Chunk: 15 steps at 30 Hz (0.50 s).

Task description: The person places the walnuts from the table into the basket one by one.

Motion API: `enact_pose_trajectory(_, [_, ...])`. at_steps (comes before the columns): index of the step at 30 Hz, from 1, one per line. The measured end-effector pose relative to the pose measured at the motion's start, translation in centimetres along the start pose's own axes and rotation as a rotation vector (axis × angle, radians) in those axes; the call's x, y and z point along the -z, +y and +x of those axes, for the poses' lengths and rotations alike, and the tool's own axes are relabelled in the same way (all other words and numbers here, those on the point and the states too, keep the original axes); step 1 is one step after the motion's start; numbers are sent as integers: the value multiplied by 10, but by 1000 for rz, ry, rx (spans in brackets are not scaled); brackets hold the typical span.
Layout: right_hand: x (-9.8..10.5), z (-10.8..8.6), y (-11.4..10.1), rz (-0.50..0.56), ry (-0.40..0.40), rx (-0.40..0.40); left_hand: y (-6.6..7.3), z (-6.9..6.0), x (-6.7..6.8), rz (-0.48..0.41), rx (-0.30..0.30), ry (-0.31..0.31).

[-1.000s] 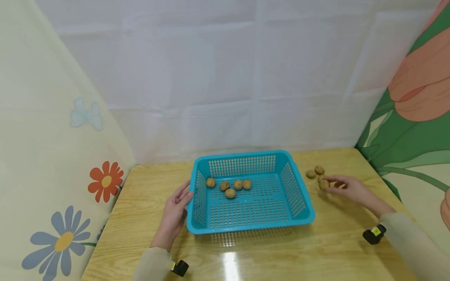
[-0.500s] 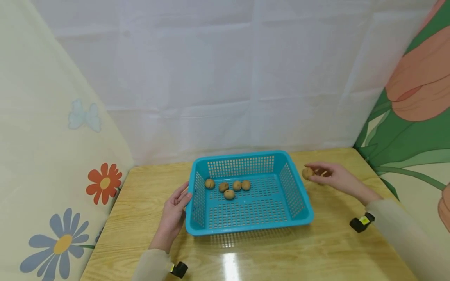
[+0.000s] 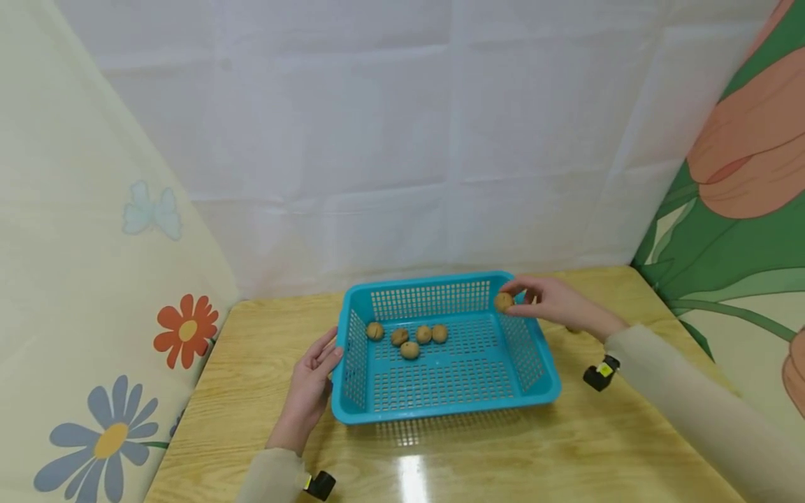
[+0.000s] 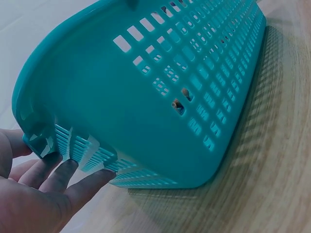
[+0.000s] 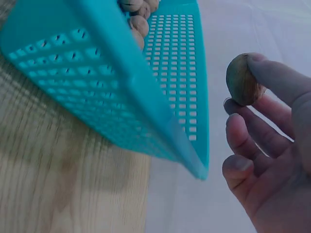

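A blue plastic basket (image 3: 446, 413) with a lattice of holes stands on the table, several walnuts (image 3: 409, 350) lying toward its left side. My left hand (image 3: 311, 381) grips the basket's left end. In the left wrist view, the thumb is at the rim and the fingers (image 4: 80, 187) touch the outer end wall. Thumb and fingertips of my right hand (image 3: 553, 302) pinch a walnut (image 3: 504, 302) over the basket's far right corner. That walnut (image 5: 244, 80) appears beside the rim in the right wrist view, with the other fingers loosely bent.
Right of the basket, a walnut (image 3: 572, 328) on the wooden table (image 3: 604, 433) shows just below the right forearm, mostly hidden. A white cloth (image 3: 339, 140) hangs behind the table's back edge. Patterned cloths hang at both sides.
My right hand has carried a walnut leftward from the small group on the table to above the basket's right end. The left hand keeps its place on the basket.
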State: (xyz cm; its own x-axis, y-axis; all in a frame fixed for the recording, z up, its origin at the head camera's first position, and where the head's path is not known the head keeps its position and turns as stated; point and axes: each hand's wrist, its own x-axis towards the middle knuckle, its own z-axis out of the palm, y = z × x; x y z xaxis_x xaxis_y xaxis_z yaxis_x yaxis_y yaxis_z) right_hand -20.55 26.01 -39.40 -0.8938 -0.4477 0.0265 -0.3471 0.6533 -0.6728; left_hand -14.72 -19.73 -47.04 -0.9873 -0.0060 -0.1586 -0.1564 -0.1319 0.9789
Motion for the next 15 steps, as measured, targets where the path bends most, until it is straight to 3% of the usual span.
enact_pose_trajectory(7, [-23,42,-11,-77,-75,53,1,1,1,1,-1,-7])
enact_pose_trajectory(15, [-54,74,-22,-118,-128,67,2,0,1,2,6,-12])
